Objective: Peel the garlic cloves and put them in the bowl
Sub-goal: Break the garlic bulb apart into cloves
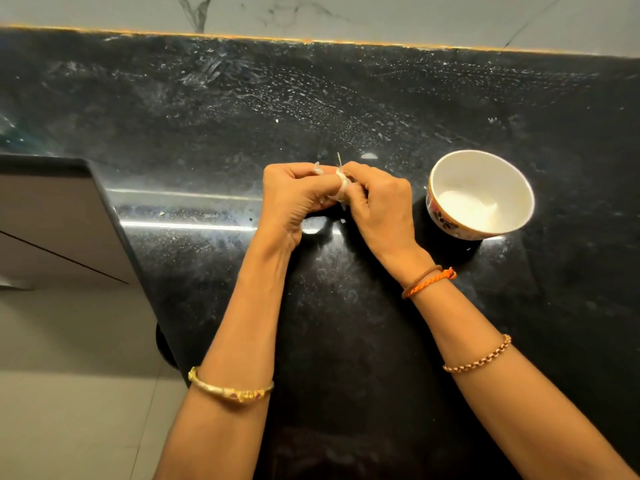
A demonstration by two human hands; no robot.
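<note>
It looked like a home kitchen: a polished black speckled stone countertop (207, 109) ran against a pale marble-veined wall (381, 15), with brown cabinet fronts (52, 230) at left above a light tiled floor (69, 393).

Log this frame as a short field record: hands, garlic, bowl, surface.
left hand: fingers curled, pinching the garlic
right hand: fingers curled, pinching the same garlic from the other side
garlic: held between both hands above the counter, papery skin sticking out; mostly hidden by fingers
bowl: white inside, patterned outside, upright, to the right of the hands; no cloves visible in it
counter: black, glossy stone, small white flecks scattered on it
stage: peeling under way, nothing in the bowl yet
</note>
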